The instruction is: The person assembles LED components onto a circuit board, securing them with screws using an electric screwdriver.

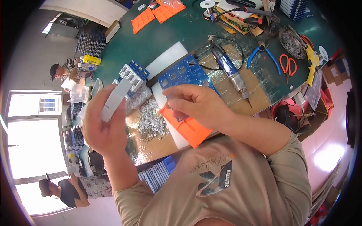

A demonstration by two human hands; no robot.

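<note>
My left hand [103, 124] is closed round a flat light-grey strip [116, 100], held up at the left over the bench. Right beyond the strip's upper end is a white block of connector-like housings [131, 78], beside a blue circuit board [139, 68]; whether strip and block are joined I cannot tell. My right hand [196, 103] hovers in the middle with its fingers curled and pinched; anything between them is hidden. Beneath it are a panel of blue circuit boards [181, 75] and an orange plastic tray [192, 133].
Small silvery parts [151, 122] lie heaped by a clear bag [140, 98]. A power screwdriver [230, 69], blue-handled pliers [264, 56], orange scissors [288, 66] and a yellow glue gun [311, 66] lie to the right. Two other people [62, 73] work at the left.
</note>
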